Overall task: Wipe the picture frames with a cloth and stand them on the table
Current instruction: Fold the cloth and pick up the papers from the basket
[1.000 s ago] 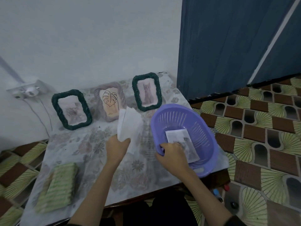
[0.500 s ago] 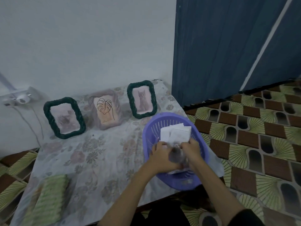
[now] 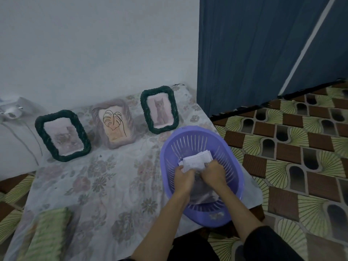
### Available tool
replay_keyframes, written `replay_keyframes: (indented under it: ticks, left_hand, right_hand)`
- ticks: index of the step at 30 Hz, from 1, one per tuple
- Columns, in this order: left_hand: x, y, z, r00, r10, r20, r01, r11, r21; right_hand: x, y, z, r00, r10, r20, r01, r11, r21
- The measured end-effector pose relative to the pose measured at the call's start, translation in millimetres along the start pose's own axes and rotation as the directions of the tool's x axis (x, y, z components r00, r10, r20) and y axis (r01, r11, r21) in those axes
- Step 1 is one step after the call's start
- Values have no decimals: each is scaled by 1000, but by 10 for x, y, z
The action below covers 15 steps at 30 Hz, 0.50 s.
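Three picture frames stand along the wall on the flowered table [image 3: 98, 185]: a dark green woven frame [image 3: 63, 135] at left, a pale mauve frame with a leaf drawing [image 3: 114, 123] in the middle, and a green woven frame with a cat picture [image 3: 160, 112] at right. Both hands are inside the purple basket [image 3: 203, 176]. My left hand [image 3: 184, 178] and my right hand [image 3: 213, 173] each grip the white folded cloth [image 3: 195, 160] lying in it. A clear plastic wrapper lies under the hands.
A green striped folded cloth [image 3: 47, 236] lies at the table's front left corner. A white power socket with cables [image 3: 13, 111] sits on the wall at left. A blue curtain [image 3: 263, 49] hangs at right above the patterned floor tiles.
My left hand carried the white cloth from over the table into the basket and joined my right hand there. Both hands now hold it lower inside the basket.
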State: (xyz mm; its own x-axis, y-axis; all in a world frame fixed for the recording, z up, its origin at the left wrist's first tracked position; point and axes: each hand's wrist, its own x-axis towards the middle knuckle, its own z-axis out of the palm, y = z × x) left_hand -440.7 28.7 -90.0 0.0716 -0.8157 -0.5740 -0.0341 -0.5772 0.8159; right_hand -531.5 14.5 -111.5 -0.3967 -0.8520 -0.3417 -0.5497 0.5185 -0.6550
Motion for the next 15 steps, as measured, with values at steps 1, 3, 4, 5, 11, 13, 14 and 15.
replay_keyframes:
  ticks: [1, 3, 4, 5, 11, 13, 14, 15]
  left_hand:
    - [-10, 1, -9, 1000, -13, -1, 13, 1000, -16]
    - [-17, -2, -14, 1000, -24, 9, 25, 999, -25]
    - [-24, 9, -27, 1000, -6, 15, 6, 1000, -23]
    - [-44, 26, -36, 999, 33, 18, -32, 999, -17]
    - [-362, 354, -394, 913, 408, -18, -408, 913, 17]
    - [-476, 438, -627, 890, 457, -17, -456, 889, 31]
    - [-550, 446, -795, 873, 487, -28, -486, 873, 31]
    - [-602, 425, -945, 850, 525, -44, -524, 851, 22]
  right_hand:
    - [6, 9, 0, 999, 49, -2, -48, 993, 110]
    - [-5, 17, -30, 991, 129, 28, -131, 952, 278]
    - [-13, 4, -61, 989, 140, 51, -149, 925, 350]
    - [-23, -15, -110, 986, 145, 77, -164, 894, 418]
    - [-394, -361, -553, 974, -135, 182, -70, 585, 808]
    - [-584, -478, -543, 947, -253, 197, -35, 527, 849]
    - [-718, -565, -491, 932, -299, 205, -16, 530, 848]
    - [-819, -632, -411, 918, -334, 212, 4, 545, 839]
